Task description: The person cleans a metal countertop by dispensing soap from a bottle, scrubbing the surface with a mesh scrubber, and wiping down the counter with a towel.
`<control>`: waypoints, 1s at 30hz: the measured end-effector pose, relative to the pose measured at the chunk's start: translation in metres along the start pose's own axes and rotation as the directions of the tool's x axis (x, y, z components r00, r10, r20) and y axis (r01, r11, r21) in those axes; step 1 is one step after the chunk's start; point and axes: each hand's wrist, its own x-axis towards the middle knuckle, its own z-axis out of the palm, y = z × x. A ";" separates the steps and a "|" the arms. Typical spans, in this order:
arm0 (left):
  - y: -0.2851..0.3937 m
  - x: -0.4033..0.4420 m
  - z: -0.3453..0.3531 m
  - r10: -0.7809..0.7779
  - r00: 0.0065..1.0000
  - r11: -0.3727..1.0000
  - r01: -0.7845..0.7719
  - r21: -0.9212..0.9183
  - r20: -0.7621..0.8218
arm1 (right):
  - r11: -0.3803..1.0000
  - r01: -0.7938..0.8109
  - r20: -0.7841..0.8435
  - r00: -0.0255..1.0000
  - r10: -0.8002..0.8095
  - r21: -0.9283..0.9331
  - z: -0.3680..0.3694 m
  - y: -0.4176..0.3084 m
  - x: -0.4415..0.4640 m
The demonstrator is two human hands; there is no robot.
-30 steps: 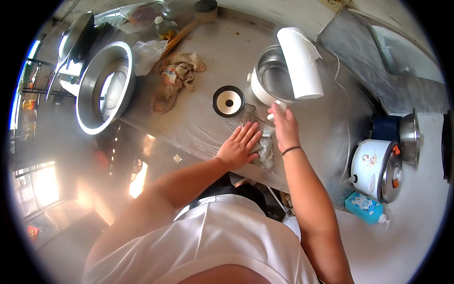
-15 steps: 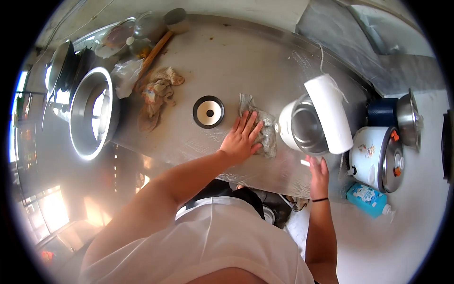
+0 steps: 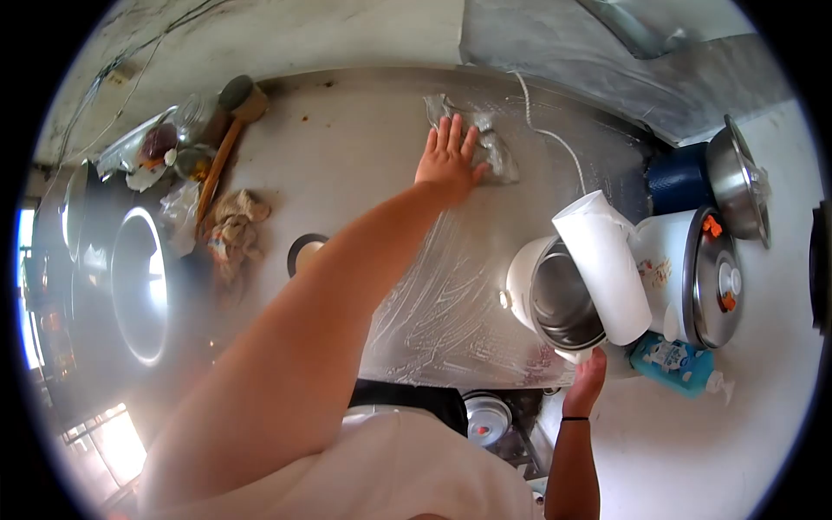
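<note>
My left hand (image 3: 447, 160) is stretched far out over the steel table, pressed flat with fingers extended on a crumpled grey wiping cloth (image 3: 496, 156). Wet, streaky smears run across the tabletop from the cloth toward me. At the front right, my right hand (image 3: 586, 386) grips the handle of a white pot (image 3: 523, 282) with a steel inside; its fingers are partly hidden. Lying across the pot's mouth is a white paper roll (image 3: 602, 269). My left forearm partly covers a black-rimmed round dish (image 3: 299, 254) with a pale inside.
Right of the pot stand a rice cooker (image 3: 712, 277), a blue soap bottle (image 3: 672, 362), a dark blue container (image 3: 678, 179) and a steel bowl (image 3: 737, 182). On the left are a bunched rag (image 3: 234, 238), a large metal basin (image 3: 139, 286) and a long-handled wooden tool (image 3: 221, 165).
My left hand has slid the cloth away from me toward the table's back. The pot, with the paper roll on it, has come nearer to me in my right hand. The view has shifted.
</note>
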 end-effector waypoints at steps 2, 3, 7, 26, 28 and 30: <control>0.001 0.031 -0.004 0.001 1.000 1.000 -0.001 0.020 0.022 | 0.977 0.112 0.037 0.994 -0.107 -0.181 -0.007 0.021 0.005; 0.003 0.042 -0.009 -0.011 0.999 0.999 0.009 0.034 0.052 | 0.906 0.219 0.100 0.975 -0.196 -0.362 -0.011 0.030 0.005; 0.018 0.076 -0.047 -0.051 0.968 0.961 -0.020 0.277 0.245 | 0.789 0.310 0.108 0.948 -0.300 -0.531 0.015 0.018 0.016; 0.012 0.143 -0.005 0.619 0.777 0.752 -0.628 0.201 0.110 | 0.633 -0.338 0.187 0.937 0.294 0.697 -0.032 0.123 0.056; -0.040 0.113 -0.004 0.529 0.848 0.839 -0.526 0.138 0.017 | 0.698 -0.289 0.182 0.957 0.224 0.656 -0.038 0.131 0.061; -0.096 0.078 -0.015 0.335 0.940 0.937 -0.340 0.085 0.068 | 0.711 -0.260 0.203 0.965 0.165 0.654 -0.031 0.121 0.061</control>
